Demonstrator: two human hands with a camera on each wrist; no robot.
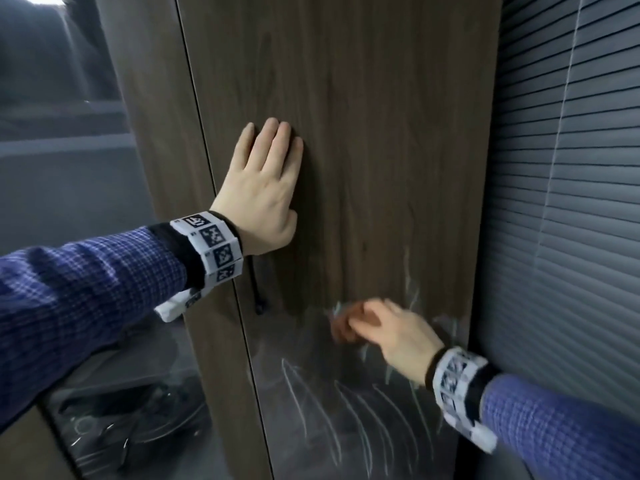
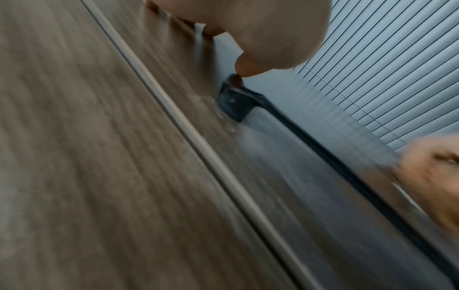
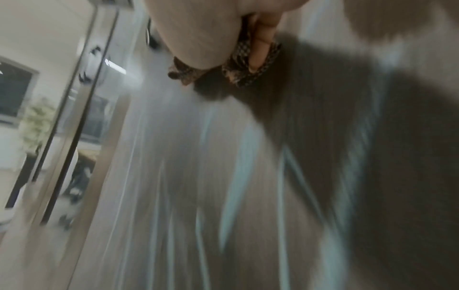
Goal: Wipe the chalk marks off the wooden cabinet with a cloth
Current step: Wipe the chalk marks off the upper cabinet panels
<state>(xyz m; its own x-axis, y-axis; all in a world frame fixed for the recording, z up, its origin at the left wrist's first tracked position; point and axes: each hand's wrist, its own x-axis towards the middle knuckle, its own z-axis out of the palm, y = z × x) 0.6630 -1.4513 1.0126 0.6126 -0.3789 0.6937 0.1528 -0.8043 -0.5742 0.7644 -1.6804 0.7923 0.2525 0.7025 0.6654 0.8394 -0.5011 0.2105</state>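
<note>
The wooden cabinet door [image 1: 374, 133] fills the head view, dark brown and upright. White chalk marks [image 1: 349, 407] streak its lower part and show as pale blurred lines [image 3: 238, 176] in the right wrist view. My left hand [image 1: 266, 181] lies flat on the door, fingers straight and together. Lower down, my right hand [image 1: 384, 330] grips a small brown patterned cloth [image 1: 341, 329] against the door among the marks. The cloth [image 3: 248, 64] bunches around my fingers in the right wrist view. My right hand is motion-blurred.
Grey slatted blinds [image 1: 568, 202] hang just right of the cabinet. A second wooden panel [image 1: 156, 133] adjoins the door on the left, past a vertical seam. A dark handle [image 1: 258, 292] sticks out below my left wrist. Glass with reflections [image 1: 114, 393] lies at lower left.
</note>
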